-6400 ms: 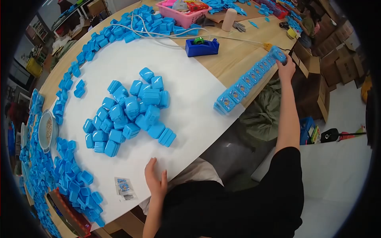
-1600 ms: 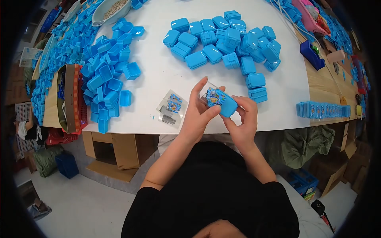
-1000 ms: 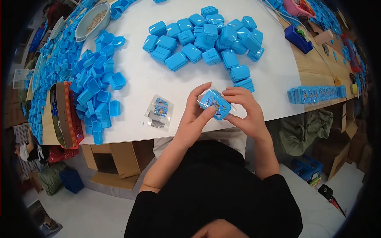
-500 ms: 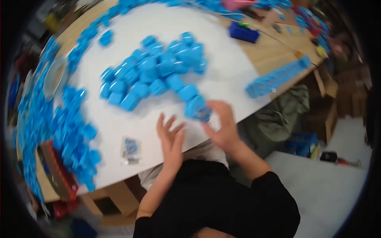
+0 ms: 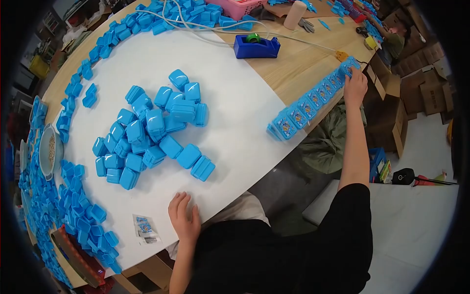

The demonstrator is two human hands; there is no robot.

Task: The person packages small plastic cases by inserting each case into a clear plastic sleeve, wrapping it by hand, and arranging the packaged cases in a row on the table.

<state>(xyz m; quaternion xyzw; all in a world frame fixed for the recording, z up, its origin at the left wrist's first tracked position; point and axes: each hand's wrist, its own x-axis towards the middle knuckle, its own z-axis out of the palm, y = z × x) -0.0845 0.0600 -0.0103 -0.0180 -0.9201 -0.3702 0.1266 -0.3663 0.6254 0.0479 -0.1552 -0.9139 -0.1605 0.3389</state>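
My right hand (image 5: pixel 356 87) reaches to the far end of a row of small blue boxes (image 5: pixel 307 106) with printed labels on top. Its fingers grip the end box (image 5: pixel 349 65) there. Near the table's front edge my left hand (image 5: pixel 184 215) rests on the white sheet (image 5: pixel 235 98), holding nothing, its fingers stretched out. Ahead of it lies a loose heap of closed blue boxes (image 5: pixel 155 122) with plain, shiny lids. To its left sits a clear packet of printed stickers or cards (image 5: pixel 145 228); which of these cannot be made out.
Open blue box parts (image 5: pixel 81 210) are piled along the left and back. A pale bowl (image 5: pixel 49 152) of small pieces stands at the left. A blue tape dispenser (image 5: pixel 256 47), a white cable (image 5: pixel 303 38) and a pink basket (image 5: pixel 240 7) lie at the back. Another person (image 5: pixel 393 43) is at the far right.
My right hand has moved right, from beside the heap to the end of the labelled row, with a labelled box. My left hand has lowered to the sheet. The camera view has shifted.
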